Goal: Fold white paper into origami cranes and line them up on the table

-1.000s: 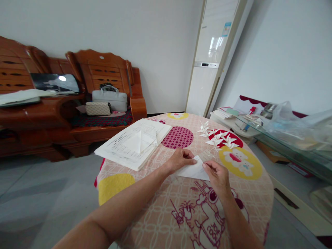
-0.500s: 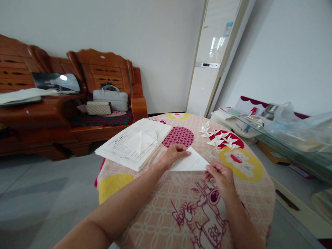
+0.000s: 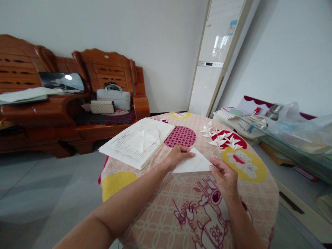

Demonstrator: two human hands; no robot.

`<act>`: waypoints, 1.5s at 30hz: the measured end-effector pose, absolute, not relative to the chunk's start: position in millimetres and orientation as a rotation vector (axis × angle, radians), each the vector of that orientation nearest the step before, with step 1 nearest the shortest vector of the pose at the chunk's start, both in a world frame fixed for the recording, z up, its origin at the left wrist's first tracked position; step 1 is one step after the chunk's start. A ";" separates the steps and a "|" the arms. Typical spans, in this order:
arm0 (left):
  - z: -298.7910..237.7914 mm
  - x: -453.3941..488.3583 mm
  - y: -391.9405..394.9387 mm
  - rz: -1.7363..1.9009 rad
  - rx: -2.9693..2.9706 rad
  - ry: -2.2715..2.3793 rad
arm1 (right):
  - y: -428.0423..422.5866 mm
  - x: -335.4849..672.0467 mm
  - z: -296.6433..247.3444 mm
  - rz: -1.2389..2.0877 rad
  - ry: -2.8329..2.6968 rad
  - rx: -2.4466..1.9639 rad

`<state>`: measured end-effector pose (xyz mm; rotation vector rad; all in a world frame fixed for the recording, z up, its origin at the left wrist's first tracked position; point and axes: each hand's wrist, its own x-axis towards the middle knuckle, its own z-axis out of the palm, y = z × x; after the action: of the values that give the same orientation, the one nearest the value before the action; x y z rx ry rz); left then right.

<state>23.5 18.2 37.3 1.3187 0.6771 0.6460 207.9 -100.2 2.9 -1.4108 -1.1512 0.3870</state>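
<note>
A sheet of white paper folded into a triangle (image 3: 193, 163) is held just over the patterned tablecloth (image 3: 155, 207). My left hand (image 3: 178, 156) grips its upper left side, thumb on top and the other fingers curled. At the right corner, my right hand (image 3: 225, 174) pinches the paper between thumb and fingers. Several folded white paper cranes (image 3: 220, 139) lie beyond my right hand. To the left is a stack of printed sheets (image 3: 127, 147), and a creased, translucent-looking piece of paper (image 3: 145, 140) rests on top of it.
Wooden chairs (image 3: 111, 65) stand at the back left, with a grey handbag (image 3: 116, 98) and a quilted purse (image 3: 102, 107) on one seat. A tall white air conditioner (image 3: 207, 83) is in the corner. On the right, a glass-topped stand (image 3: 282, 141) bears plastic bags (image 3: 293, 124).
The view has shifted slightly, so everything sits a little further right. My right-hand fingers have closed in along the paper's right corner; my left hand keeps its hold.
</note>
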 end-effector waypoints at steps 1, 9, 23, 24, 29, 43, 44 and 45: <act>38.7 22.8 17.7 0.629 1.346 0.649 | -100.5 208.2 3.3 0.388 -1.134 -1.419; 45.4 22.2 16.2 0.624 1.604 0.546 | -97.8 210.8 2.5 0.419 -1.043 -1.401; 56.2 6.3 16.9 0.302 1.526 0.466 | -96.5 232.2 -12.3 0.377 -0.740 -1.304; 57.4 5.4 17.0 0.298 1.518 0.474 | -96.7 231.8 -11.5 0.374 -0.739 -1.306; 61.1 1.7 18.3 0.268 1.554 0.450 | -97.9 228.6 -7.3 0.375 -0.739 -1.299; 3.3 14.8 27.3 0.458 2.040 0.857 | -102.1 200.1 1.8 0.491 -1.461 -1.875; 1.2 13.5 23.0 0.490 2.117 0.885 | -103.0 196.4 3.0 0.360 -1.533 -1.960; -0.4 11.6 17.8 0.533 2.204 0.900 | -103.6 192.9 4.0 0.247 -1.591 -2.026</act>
<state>11.6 17.8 -0.4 2.2038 0.9002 0.5335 192.9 -103.6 4.0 -2.0262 -1.5913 0.2472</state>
